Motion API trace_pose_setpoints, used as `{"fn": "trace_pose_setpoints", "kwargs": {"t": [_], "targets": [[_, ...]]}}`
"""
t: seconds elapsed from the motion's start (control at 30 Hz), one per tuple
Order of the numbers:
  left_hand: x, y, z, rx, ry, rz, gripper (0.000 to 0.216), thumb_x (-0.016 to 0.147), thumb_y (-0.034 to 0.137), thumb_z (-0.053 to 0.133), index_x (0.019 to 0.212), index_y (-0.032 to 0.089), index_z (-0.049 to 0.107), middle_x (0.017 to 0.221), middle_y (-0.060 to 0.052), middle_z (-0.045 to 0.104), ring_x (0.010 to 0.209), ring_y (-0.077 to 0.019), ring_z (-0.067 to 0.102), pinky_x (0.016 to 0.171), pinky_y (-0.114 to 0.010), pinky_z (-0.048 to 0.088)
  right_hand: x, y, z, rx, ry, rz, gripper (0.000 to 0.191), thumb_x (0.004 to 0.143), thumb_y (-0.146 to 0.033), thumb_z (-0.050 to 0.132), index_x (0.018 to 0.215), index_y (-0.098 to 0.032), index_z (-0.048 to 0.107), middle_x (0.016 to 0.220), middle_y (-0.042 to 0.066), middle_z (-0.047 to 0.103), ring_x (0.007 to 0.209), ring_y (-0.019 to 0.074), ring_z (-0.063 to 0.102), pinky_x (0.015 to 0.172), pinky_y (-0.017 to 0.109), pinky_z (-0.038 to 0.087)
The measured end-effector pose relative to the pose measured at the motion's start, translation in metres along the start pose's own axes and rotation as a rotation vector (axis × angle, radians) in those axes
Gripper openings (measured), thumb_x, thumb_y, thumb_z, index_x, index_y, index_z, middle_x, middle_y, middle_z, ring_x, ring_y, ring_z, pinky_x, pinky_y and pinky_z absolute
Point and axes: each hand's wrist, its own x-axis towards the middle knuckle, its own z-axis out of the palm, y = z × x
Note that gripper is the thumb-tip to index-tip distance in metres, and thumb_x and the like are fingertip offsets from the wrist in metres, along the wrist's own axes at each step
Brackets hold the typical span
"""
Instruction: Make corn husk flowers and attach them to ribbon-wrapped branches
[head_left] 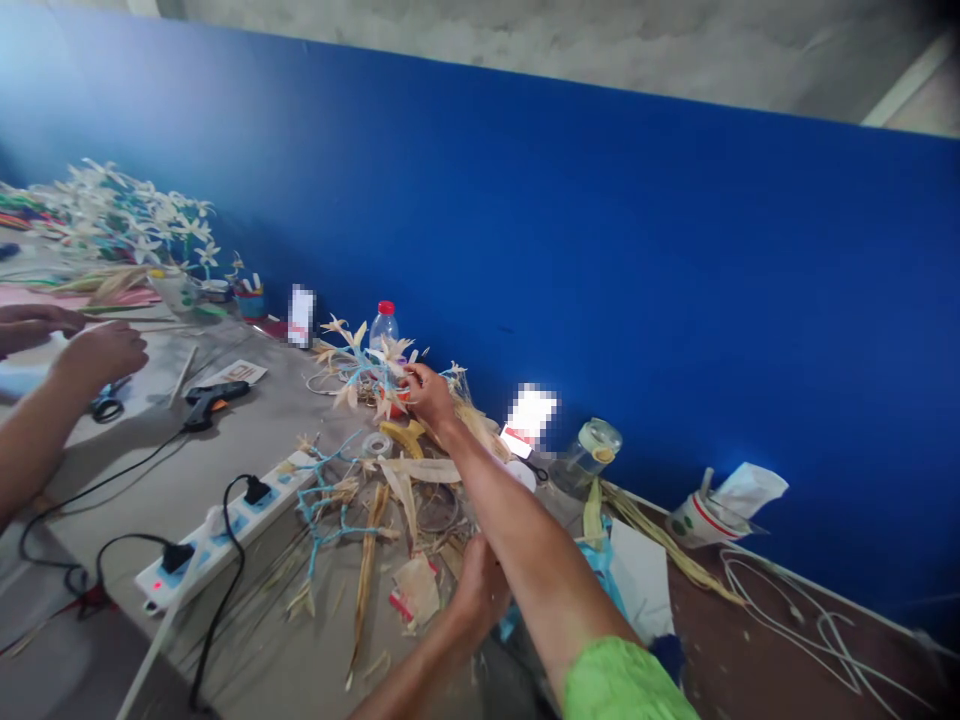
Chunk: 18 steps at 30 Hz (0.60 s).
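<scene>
My right hand reaches across to a bunch of handmade flowers with cream petals and pale blue stems. Its fingers are pinched at the right side of the bunch, by an orange-red cup. Nearer to me, my left hand is curled beneath my right forearm. What it holds, if anything, is hidden. Left of it lie a crumpled wrapper, dry husk strips and a blue wrapped branch. A roll of clear tape and a yellow object lie beyond.
A co-worker's hands are at the left. Between us are a glue gun and a power strip with trailing cords. Along the blue wall stand a bottle, a glass jar and a paper cup. White cable lies right.
</scene>
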Motion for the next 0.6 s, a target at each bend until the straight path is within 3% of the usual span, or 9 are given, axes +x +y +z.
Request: {"fn": "trace_pose_setpoints", "kwargs": {"t": [0.1,0.2,0.27,0.4,0.53,0.6], "targets": [[0.001,-0.001,0.001,0.127,0.000,0.088,0.031,0.061,0.044,0.064,0.070,0.015,0.069,0.073,-0.009,0.069,0.085,-0.0282,0.063,0.078,-0.039,0.047,-0.005,-0.003,-0.008,0.121,0.038,0.075,0.032,0.087,-0.025,0.036,0.110,-0.017,0.056,0.077,0.001,0.068,0.048,0.0092,0.056,0.054,0.021,0.046],[0.003,0.000,-0.004,0.482,0.000,0.267,0.013,0.059,0.023,0.064,0.069,0.014,0.068,0.071,-0.005,0.068,0.078,-0.0236,0.061,0.080,-0.036,0.045,-0.022,-0.011,-0.025,0.419,0.079,0.193,0.027,0.085,-0.030,0.038,0.101,-0.016,0.056,0.067,0.000,0.065,0.039,0.0074,0.049,0.046,0.020,0.041],[0.004,0.001,-0.010,0.667,0.040,0.320,0.014,0.063,0.017,0.057,0.070,0.015,0.068,0.067,-0.003,0.065,0.073,-0.0202,0.058,0.077,-0.033,0.044,-0.044,-0.015,-0.042,0.579,0.053,0.223,0.023,0.083,-0.032,0.044,0.096,-0.016,0.055,0.063,-0.001,0.063,0.039,0.0073,0.050,0.045,0.020,0.042],[0.005,0.000,-0.018,0.842,0.078,0.352,0.023,0.066,0.018,0.056,0.086,0.015,0.068,0.059,0.002,0.057,0.059,-0.0128,0.048,0.062,-0.024,0.040,-0.111,-0.015,-0.086,0.643,0.023,0.249,0.024,0.076,-0.032,0.054,0.095,-0.018,0.055,0.062,-0.003,0.062,0.038,0.0074,0.049,0.042,0.020,0.041],[0.005,0.002,-0.014,0.887,0.035,0.361,0.020,0.072,0.027,0.054,0.080,0.014,0.067,0.053,0.004,0.049,0.050,-0.0090,0.038,0.050,-0.020,0.032,-0.189,-0.001,-0.124,0.533,0.147,0.288,0.021,0.078,-0.034,0.052,0.093,-0.020,0.056,0.061,-0.002,0.059,0.038,0.0079,0.047,0.038,0.021,0.036],[0.005,0.005,-0.012,0.916,0.033,0.356,0.028,0.075,0.033,0.053,0.090,0.014,0.067,0.051,0.005,0.046,0.048,-0.0093,0.037,0.048,-0.020,0.030,-0.222,0.008,-0.135,0.488,0.226,0.303,0.021,0.078,-0.034,0.051,0.094,-0.021,0.056,0.061,-0.002,0.059,0.038,0.0085,0.047,0.040,0.022,0.038]]}}
